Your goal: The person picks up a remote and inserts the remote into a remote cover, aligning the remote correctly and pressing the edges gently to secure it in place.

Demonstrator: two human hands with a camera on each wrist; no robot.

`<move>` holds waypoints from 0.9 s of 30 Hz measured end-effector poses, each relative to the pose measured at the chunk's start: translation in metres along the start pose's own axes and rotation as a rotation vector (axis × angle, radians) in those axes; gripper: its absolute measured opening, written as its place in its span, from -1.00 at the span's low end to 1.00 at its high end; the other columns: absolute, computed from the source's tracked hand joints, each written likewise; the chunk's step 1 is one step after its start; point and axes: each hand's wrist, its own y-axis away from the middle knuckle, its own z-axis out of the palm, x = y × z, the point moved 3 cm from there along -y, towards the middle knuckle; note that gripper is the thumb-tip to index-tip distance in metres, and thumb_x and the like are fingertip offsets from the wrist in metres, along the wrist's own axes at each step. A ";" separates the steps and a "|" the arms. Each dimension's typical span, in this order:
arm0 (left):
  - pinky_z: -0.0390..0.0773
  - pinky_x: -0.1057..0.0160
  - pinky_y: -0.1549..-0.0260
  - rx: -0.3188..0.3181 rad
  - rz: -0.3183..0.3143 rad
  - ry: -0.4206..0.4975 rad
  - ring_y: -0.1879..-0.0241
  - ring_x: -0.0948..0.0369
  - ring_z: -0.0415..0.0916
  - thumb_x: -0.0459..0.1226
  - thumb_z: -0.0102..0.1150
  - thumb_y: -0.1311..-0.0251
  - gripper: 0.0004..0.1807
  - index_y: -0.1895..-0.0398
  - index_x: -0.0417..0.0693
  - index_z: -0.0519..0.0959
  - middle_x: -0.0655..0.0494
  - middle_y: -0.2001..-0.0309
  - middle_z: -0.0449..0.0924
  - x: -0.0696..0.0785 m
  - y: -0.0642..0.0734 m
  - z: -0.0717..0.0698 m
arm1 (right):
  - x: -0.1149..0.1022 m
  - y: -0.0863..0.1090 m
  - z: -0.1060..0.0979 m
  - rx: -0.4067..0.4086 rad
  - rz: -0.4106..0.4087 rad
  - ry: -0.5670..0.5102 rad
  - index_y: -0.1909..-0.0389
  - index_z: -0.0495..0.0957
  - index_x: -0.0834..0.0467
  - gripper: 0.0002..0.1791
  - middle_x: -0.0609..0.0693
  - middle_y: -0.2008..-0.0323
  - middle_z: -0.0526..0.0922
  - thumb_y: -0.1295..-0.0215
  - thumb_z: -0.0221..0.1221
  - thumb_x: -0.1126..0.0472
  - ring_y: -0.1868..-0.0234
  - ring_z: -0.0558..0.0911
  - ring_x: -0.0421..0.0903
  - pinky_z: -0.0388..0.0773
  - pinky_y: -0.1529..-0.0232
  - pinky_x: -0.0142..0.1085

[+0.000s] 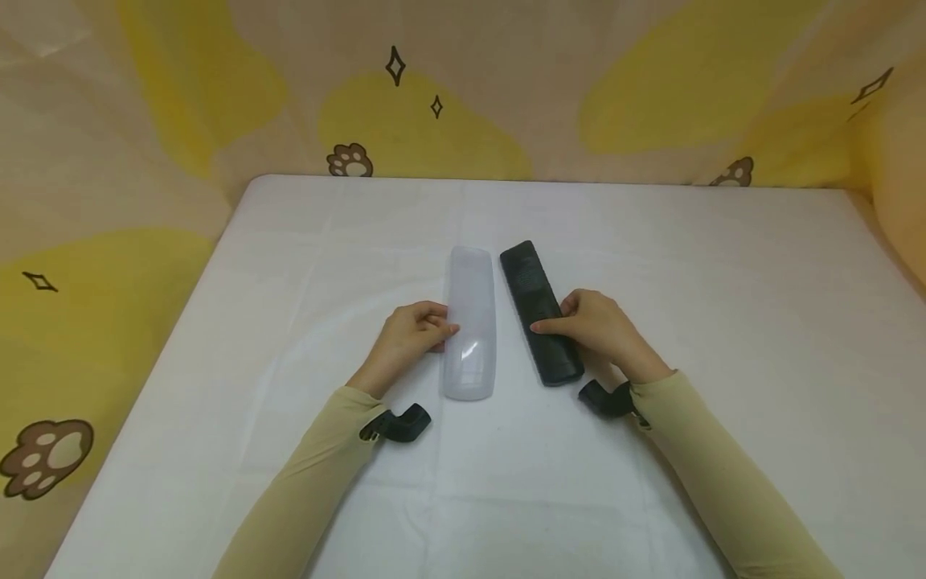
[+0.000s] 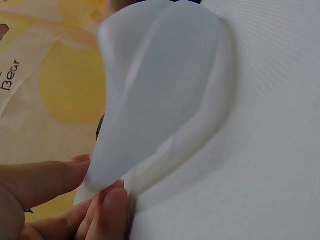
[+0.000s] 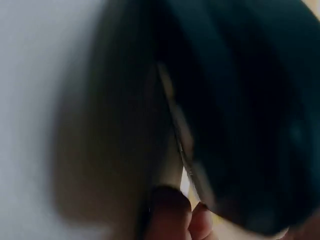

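My left hand (image 1: 414, 334) pinches the left edge of a long, translucent white cover (image 1: 473, 354) between thumb and fingers. In the left wrist view, the cover (image 2: 155, 95) has a curved, rounded shape, and its edge lies between the thumb and fingertips. To the right of the cover, my right hand (image 1: 604, 326) grips a black remote control (image 1: 531, 289), thumb on its upper face and fingers at its right side. It leans toward the upper left, apart from the cover. In the right wrist view, the remote control (image 3: 250, 115) appears dark and blurred, with fingertips below it.
A white cloth-covered table (image 1: 325, 265) lies beneath both hands. A patterned yellow and beige curtain (image 1: 463, 96) hangs behind and along the sides. Black mounts (image 1: 405, 424) project from the sleeve cuffs.
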 end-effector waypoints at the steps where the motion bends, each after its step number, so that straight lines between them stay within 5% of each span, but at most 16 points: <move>1: 0.60 0.31 0.28 0.003 0.004 -0.005 0.36 0.26 0.54 -0.33 0.23 -0.18 -0.58 -0.08 -0.37 0.46 -0.08 0.24 0.59 0.000 0.000 0.000 | 0.000 0.000 0.001 -0.001 -0.004 -0.011 0.32 0.41 0.26 -0.46 0.02 0.43 0.40 -0.03 0.32 -0.13 0.32 0.39 -0.05 0.35 0.32 -0.29; 7: 0.53 0.36 0.30 -0.013 0.016 0.012 0.31 0.24 0.54 -0.37 0.21 -0.15 -0.65 0.02 -0.33 0.45 -0.12 0.18 0.62 -0.001 0.000 0.002 | 0.003 -0.001 0.004 -0.027 -0.025 -0.093 -0.03 0.38 0.36 -0.28 0.19 0.13 0.52 -0.04 0.33 -0.09 0.07 0.47 0.07 0.42 0.00 -0.09; 11: 0.56 0.34 0.30 -0.066 -0.049 0.146 0.30 0.22 0.53 -0.37 0.14 -0.17 -0.68 0.03 -0.28 0.37 -0.18 0.14 0.60 -0.003 -0.001 0.007 | 0.004 -0.002 0.005 -0.055 -0.037 -0.149 -0.15 0.34 0.38 -0.21 0.24 0.00 0.51 -0.08 0.31 -0.10 -0.06 0.44 0.10 0.35 -0.15 0.00; 19: 0.56 0.16 0.13 -0.124 -0.075 0.426 0.14 0.09 0.56 -0.41 0.13 -0.21 -0.65 0.03 -0.23 0.22 -0.22 0.04 0.52 -0.003 0.004 0.016 | 0.010 -0.003 0.007 -0.080 -0.095 -0.268 0.17 0.44 0.31 -0.49 -0.10 0.63 0.31 -0.08 0.34 0.00 0.50 0.32 -0.17 0.30 0.41 -0.35; 27: 0.57 0.13 0.13 -0.075 -0.083 0.457 0.13 0.08 0.54 -0.40 0.06 -0.28 -0.66 -0.03 -0.32 0.22 -0.25 0.01 0.46 -0.005 0.003 0.019 | 0.017 -0.006 0.008 -0.144 -0.093 -0.441 0.15 0.41 0.35 -0.54 -0.02 0.51 0.58 -0.16 0.29 0.08 0.40 0.54 -0.14 0.50 0.26 -0.35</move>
